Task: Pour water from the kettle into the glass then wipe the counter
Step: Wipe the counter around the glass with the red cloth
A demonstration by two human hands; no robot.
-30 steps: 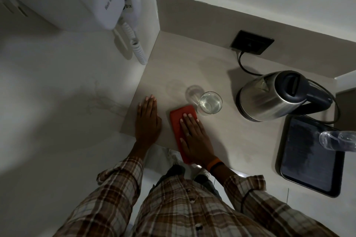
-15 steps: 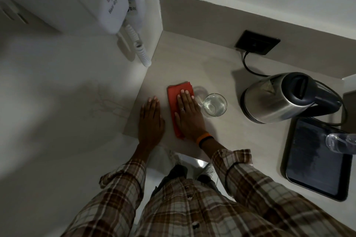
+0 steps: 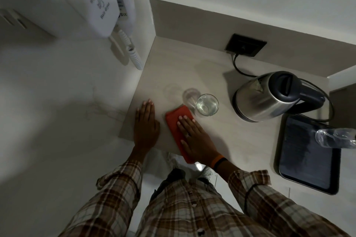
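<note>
Your right hand (image 3: 194, 138) has dragged the red folded cloth (image 3: 178, 121) back toward the beige counter's (image 3: 221, 136) near edge, fingers flat atop it, left hand (image 3: 146, 129) spread flat beside, water-filled clear glass (image 3: 207, 105) mid-frame, steel electric kettle (image 3: 264, 98) right.

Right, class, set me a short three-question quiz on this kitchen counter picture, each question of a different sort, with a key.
1. True or false: the glass holds water.
2. Which hand presses on the red cloth? A) left hand B) right hand C) both hands
3. Fill in: the kettle stands on the counter to the ____ of the glass, as the person sees it.

Key:
1. True
2. B; the left hand lies flat on the bare counter beside the cloth.
3. right
</note>
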